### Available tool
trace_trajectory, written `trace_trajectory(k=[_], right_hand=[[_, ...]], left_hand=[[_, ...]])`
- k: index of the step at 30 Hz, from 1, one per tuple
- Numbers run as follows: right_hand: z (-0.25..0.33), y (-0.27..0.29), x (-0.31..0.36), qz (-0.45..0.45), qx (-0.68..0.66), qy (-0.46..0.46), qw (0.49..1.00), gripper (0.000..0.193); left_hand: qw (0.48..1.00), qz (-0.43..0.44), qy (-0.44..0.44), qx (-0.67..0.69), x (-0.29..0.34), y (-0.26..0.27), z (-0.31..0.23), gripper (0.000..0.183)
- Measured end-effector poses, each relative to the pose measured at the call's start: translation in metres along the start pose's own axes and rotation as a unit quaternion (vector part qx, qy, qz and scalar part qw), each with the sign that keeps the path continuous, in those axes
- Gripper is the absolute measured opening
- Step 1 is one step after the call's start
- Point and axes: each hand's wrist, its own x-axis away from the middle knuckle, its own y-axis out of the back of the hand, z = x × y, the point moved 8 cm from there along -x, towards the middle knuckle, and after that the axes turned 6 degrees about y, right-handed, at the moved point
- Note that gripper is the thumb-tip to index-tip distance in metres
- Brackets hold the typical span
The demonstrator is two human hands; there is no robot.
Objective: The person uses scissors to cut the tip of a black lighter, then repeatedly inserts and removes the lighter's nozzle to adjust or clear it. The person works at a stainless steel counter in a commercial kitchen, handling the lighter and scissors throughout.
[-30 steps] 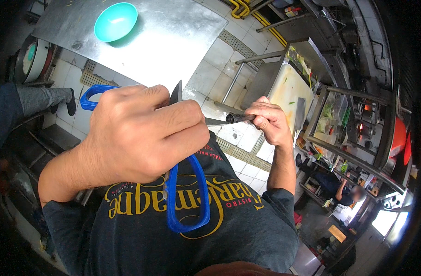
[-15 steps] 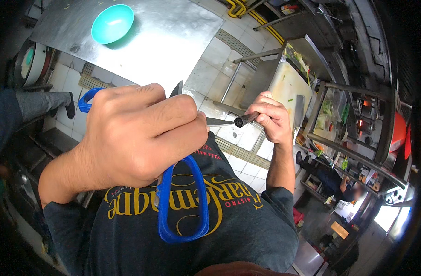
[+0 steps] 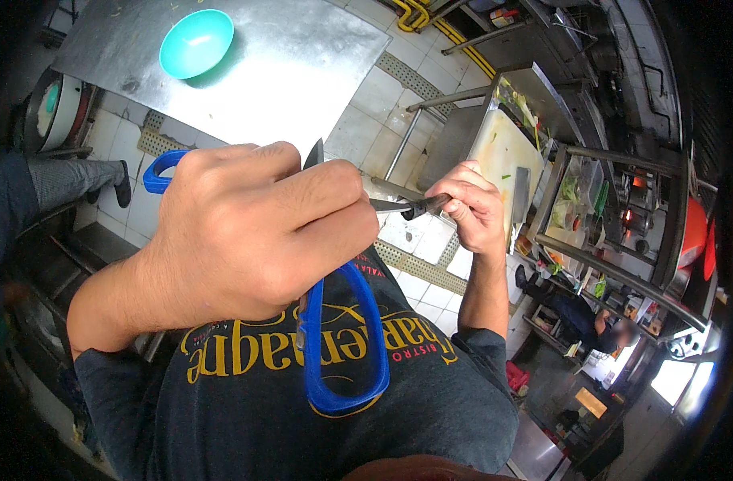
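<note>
Close up, my left hand (image 3: 262, 224) grips a pair of scissors with blue handles (image 3: 310, 398). One handle loop hangs below the hand and the other (image 3: 159, 171) sticks out at its upper left. The blades are spread: one tip (image 3: 317, 151) rises above my knuckles, while the other blade (image 3: 389, 205) points right. My right hand (image 3: 474, 207), farther off, pinches a thin dark rod-like piece with a round black end (image 3: 414, 211); its kind is unclear. That end meets the tip of the right-pointing blade. My left fingers hide the scissors' pivot.
A steel table (image 3: 302, 48) at upper left bears a turquoise bowl (image 3: 196, 43). Right of my hands, a white cutting board (image 3: 494, 148) holds a knife (image 3: 520, 192) and vegetable scraps. A person's leg (image 3: 78, 188) shows at left; another person (image 3: 579, 317) is at lower right.
My left hand and the scissors have shifted slightly right, the lower loop most of all. The rod's black end has turned and shows more from the side. My right hand has barely moved.
</note>
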Motion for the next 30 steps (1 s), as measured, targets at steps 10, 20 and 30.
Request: trace_trajectory(k=[10,20,30], right_hand=[[0.016,0.010,0.010,-0.174,0.191,0.071,0.964,0.021],[-0.010,-0.006,0.011,-0.079,0.001,0.005,0.997,0.021],[-0.031,-0.038,0.022,0.050,-0.342,-0.137,0.928,0.039]], left_hand=[[0.950,0.044,0.180,0.253,-0.006,-0.019,0.036,0.008],[0.951,0.049,0.156,0.262,-0.015,-0.025,0.040,0.009],[0.956,0.062,0.135,0.254,-0.015,-0.027,0.039,0.009]])
